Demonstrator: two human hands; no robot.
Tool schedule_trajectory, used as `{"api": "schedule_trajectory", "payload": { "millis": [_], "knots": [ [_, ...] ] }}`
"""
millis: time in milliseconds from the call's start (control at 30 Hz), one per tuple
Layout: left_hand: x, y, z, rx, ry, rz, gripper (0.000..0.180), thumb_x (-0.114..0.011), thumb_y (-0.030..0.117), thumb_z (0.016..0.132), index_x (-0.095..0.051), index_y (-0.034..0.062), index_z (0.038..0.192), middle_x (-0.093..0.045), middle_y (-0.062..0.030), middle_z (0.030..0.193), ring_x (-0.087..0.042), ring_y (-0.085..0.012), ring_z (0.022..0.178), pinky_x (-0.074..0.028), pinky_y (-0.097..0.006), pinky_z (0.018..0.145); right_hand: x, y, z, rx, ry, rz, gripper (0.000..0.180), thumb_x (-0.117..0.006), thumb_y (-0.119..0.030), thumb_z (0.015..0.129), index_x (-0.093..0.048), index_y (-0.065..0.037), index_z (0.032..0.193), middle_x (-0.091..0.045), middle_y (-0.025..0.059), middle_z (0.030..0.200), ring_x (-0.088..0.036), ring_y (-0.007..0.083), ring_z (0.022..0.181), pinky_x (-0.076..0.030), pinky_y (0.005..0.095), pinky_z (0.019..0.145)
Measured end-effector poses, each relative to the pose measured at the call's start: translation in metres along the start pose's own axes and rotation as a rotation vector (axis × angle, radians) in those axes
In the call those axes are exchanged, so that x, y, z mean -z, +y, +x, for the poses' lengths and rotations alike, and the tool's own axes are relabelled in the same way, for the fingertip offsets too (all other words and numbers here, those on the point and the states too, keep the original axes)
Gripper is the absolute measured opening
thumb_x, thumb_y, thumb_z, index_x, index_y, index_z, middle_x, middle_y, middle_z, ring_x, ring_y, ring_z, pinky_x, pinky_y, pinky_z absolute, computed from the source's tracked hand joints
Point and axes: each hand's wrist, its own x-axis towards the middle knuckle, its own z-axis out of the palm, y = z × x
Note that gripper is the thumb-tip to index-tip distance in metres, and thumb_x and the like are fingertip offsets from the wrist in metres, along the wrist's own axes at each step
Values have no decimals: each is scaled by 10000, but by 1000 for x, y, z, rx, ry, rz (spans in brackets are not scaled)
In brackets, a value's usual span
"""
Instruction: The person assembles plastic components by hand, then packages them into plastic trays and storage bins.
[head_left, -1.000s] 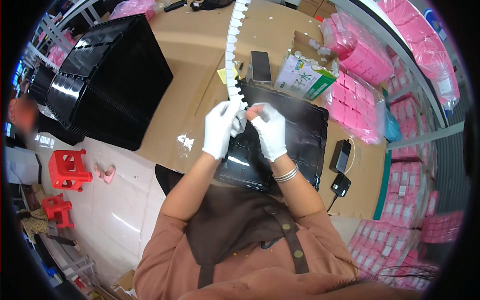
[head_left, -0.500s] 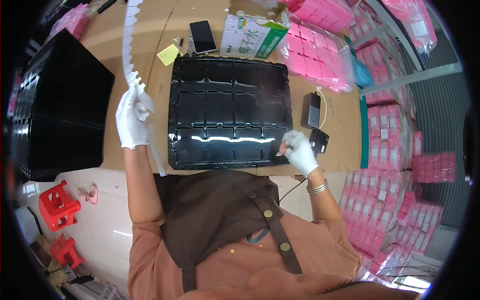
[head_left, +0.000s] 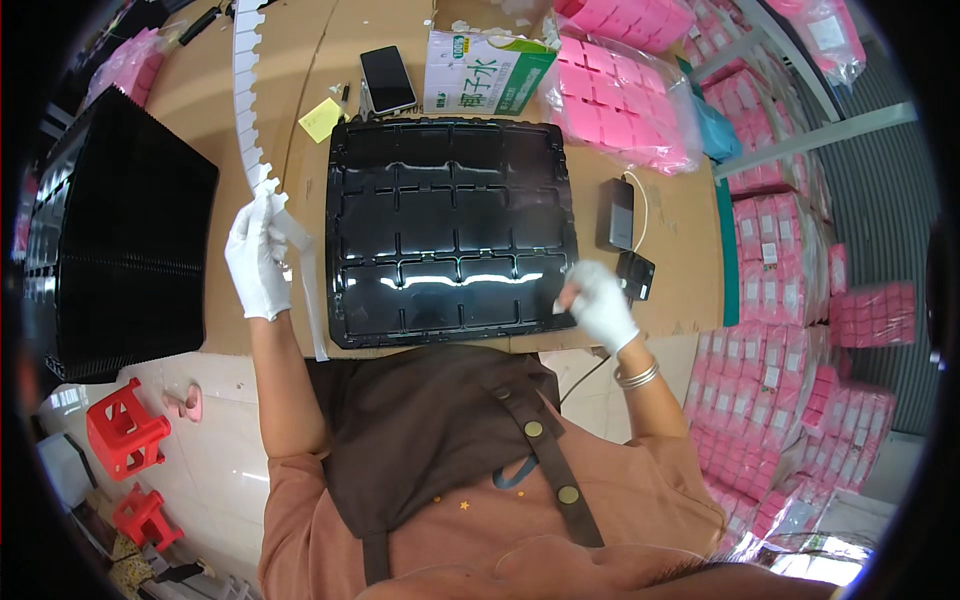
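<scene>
My left hand (head_left: 258, 258), in a white glove, is closed on a long white strip (head_left: 245, 110) with a notched edge. The strip runs away from the hand toward the far edge, and a smooth pale tail (head_left: 312, 300) hangs down beside the tray. My right hand (head_left: 600, 308), gloved too, is at the near right corner of the black plastic tray (head_left: 440, 215). Its fingers are pinched together, with bare fingertips showing; whatever may be between them is too small and blurred to name. The tray is shiny, lies flat and is moulded into rectangular sections.
A tall stack of black trays (head_left: 130, 240) stands at left. Beyond the tray lie a yellow note (head_left: 321, 120), a phone (head_left: 388, 80), an open carton (head_left: 485, 72) and bagged pink pieces (head_left: 615, 100). A power bank (head_left: 619, 215) with a white cable sits at right.
My left hand has come slightly nearer, drawing the strip along. My right hand stays at the tray's corner. The whole view has shifted a little.
</scene>
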Motion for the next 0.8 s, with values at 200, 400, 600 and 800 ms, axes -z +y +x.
{"api": "schedule_trajectory", "payload": {
  "millis": [200, 400, 600, 800],
  "knots": [
    [33, -5, 27, -257, 127, 392, 315, -601, 258, 920, -632, -4, 1093, -642, -58, 947, -536, -81, 725, -433, -236, 652, 54, -38, 165, -73, 518, 508, 58, -642, -71, 812, -635, -16, 794, -654, 46, 750, -566, 89, 690, -461, 252, 647],
    [31, 8, -2, -397, 247, 628, 330, -578, 229, 928, -586, 36, 1195, -580, -93, 1058, -567, -180, 927, -442, -297, 845, 70, 3, 329, 37, 356, 220, 239, -663, -217, 779, -701, -39, 935, -692, 118, 829, -647, 204, 752, -503, 325, 693],
    [71, -9, -16, -376, 261, 729, 299, -555, 220, 937, -603, 27, 1160, -580, -82, 1061, -561, -176, 940, -438, -293, 835, 60, 106, 330, -396, 215, -470, 297, -549, -281, 815, -706, -75, 960, -663, 187, 1008, -643, 340, 949, -510, 417, 820],
    [55, -15, -24, -262, 177, 700, 243, -546, 159, 937, -621, 18, 1120, -578, -74, 1054, -562, -161, 964, -435, -291, 880, -8, 169, 252, -452, 193, -423, 215, -600, -195, 772, -698, -133, 953, -660, 159, 983, -628, 337, 931, -494, 415, 832]
  ]
}}
